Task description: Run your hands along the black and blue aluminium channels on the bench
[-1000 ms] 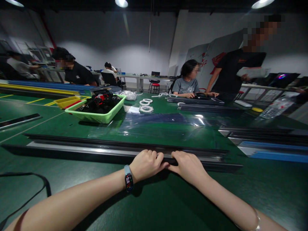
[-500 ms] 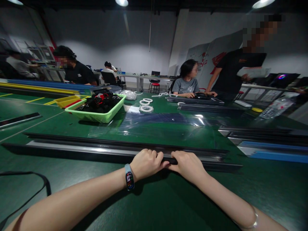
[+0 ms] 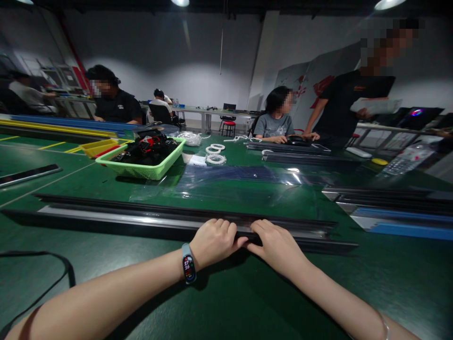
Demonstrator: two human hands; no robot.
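A long black channel-shaped profile (image 3: pixel 116 224) with a shiny pale inner face lies across the green table (image 3: pixel 226 302) in front of me. My left hand (image 3: pixel 214 240) is closed over its near edge, right of the middle, fingers curled over the top and thumb along the near side. Close beside it, my right hand (image 3: pixel 276 242) grips the same edge, its thumb nearly meeting the left one. The fingertips of both hands are hidden behind the edge. A second black strip (image 3: pixel 106 204) runs along the profile's far side; I cannot tell whether it is a separate piece.
Beyond the profile lie a clear plastic sheet (image 3: pixel 244 182), white rings (image 3: pixel 215 159) and a green basket (image 3: pixel 155 169) of black parts. More black and blue profiles (image 3: pixel 406 229) lie at right, near a plastic bottle (image 3: pixel 406 158). A black strap (image 3: pixel 65 264) rests at left. Several people are around the tables.
Both hands keep their grip in nearly the same place on the profile. The right forearm has shifted slightly, and the person in black at left has straightened a little.
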